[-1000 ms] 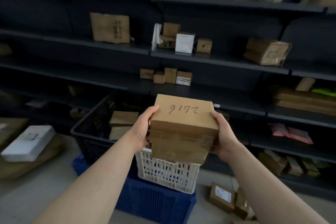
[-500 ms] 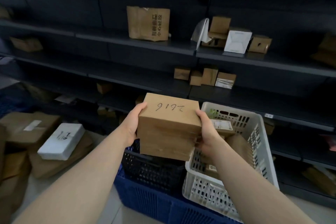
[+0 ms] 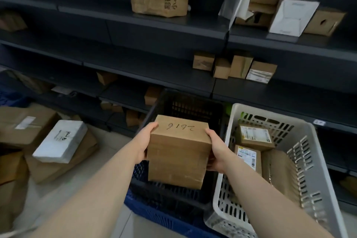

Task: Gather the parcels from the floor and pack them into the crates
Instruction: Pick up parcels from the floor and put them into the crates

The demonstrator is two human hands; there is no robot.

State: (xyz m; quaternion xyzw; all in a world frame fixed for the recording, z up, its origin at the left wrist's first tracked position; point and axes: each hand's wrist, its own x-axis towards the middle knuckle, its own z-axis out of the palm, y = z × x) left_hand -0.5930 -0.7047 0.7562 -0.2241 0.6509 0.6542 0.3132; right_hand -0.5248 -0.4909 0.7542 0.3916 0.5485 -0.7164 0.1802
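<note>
- I have both hands closed on one tall brown cardboard box [image 3: 179, 152] with "2616" handwritten on its top face
- The left hand [image 3: 144, 145] lies against the box's left side with its thumb hooked over the top edge; its fingers are hidden behind the box
- The right hand [image 3: 216, 150] grips the right side, thumb on the top edge, fingers wrapped round the far side
- The box is held upright over the black plastic mesh crate [image 3: 193, 106], just left of the white slotted plastic crate [image 3: 270, 114]; I cannot tell how deep it sits
- A blue plastic crate [image 3: 160, 216] shows beneath the black one
- The white crate holds labelled brown parcels [image 3: 255, 137]
- On the floor at left, a white padded parcel [image 3: 59, 141] lies on flat brown cardboard parcels [image 3: 58, 168]
- Dark metal shelves [image 3: 154, 25] stand behind the crates
</note>
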